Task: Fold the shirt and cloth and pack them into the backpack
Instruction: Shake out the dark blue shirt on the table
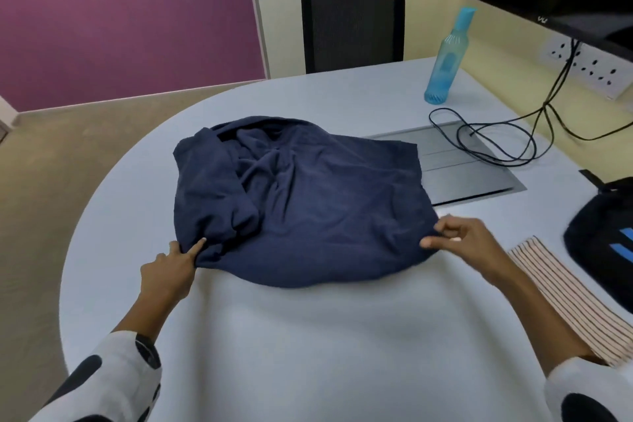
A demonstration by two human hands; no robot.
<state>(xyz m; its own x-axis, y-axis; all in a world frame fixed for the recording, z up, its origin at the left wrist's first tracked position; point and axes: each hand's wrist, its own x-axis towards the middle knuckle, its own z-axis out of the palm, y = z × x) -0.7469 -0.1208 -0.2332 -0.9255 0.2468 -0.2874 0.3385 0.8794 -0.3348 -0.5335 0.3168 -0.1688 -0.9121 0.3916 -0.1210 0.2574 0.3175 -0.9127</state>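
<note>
**Both hands grip the shirt's near edge**

The navy shirt (301,202) lies crumpled mid-bench (308,353). The left hand (171,271) pinches its near left corner; the right hand (459,243) pinches the near right corner. A striped cloth (561,301) lies flat by the right forearm, with the black backpack (603,243) just beyond it at the right edge. A blue bottle (445,58) stands further back.

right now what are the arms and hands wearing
Both forearms are bare below loose white sleeves with large black spots, pushed up toward the elbows. The left sleeve ends in a dark cuff; the right sleeve shows a black spot. The left hand and right hand wear no gloves.
</note>
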